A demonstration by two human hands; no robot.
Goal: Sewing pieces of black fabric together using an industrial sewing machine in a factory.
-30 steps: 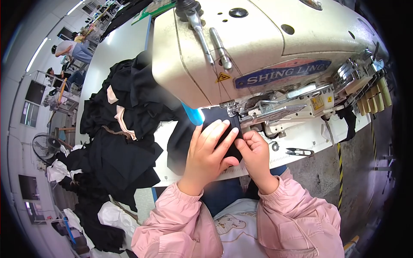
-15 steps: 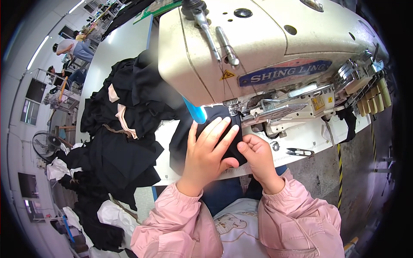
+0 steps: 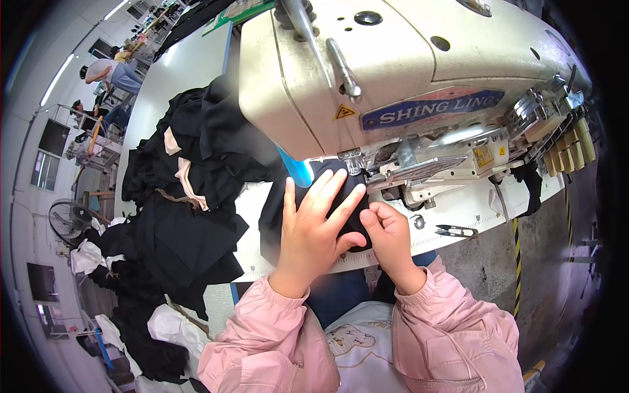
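A piece of black fabric point(image 3: 272, 219) lies under the presser foot point(image 3: 354, 165) of a cream sewing machine point(image 3: 341, 59). My left hand point(image 3: 313, 226) rests flat on this cloth with its fingers spread, the fingertips just short of the foot. At the cloth's right edge, my right hand point(image 3: 390, 236) is closed, thumb against curled fingers, pinching the fabric. A bright blue, lit part point(image 3: 296, 167) of the machine hangs just beyond my left fingers. The metal lever point(image 3: 308, 33) on the machine's front looks smeared by motion.
Black garment pieces point(image 3: 196, 141) are heaped on the white table point(image 3: 255, 252) to the left, some with pale strips. Thread snips point(image 3: 457, 231) lie at the right near the table edge. White crumpled material point(image 3: 177, 331) hangs at lower left. People and a fan point(image 3: 69, 221) are farther off.
My left hand has shifted slightly forward on the fabric, and the cloth's near edge has drawn in a little toward the foot. My right hand keeps its pinch. The lever now looks blurred.
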